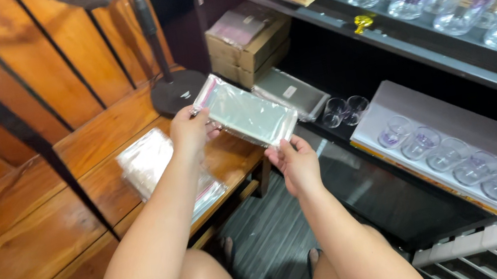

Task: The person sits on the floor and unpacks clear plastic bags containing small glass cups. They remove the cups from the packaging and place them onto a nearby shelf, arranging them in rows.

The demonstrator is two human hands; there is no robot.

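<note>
Clear plastic sleeve (249, 114) pinched at both ends, left hand (188, 131) and right hand (295, 164); slick film could slip toward bench (72, 209) edge.

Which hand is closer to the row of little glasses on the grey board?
Right. The right hand is just left of the row of glasses; the left hand is farther left, beyond the plastic sleeve.

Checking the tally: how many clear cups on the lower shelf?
7: five in a row on the grey board, two side by side left of it. More may be hidden.
</note>
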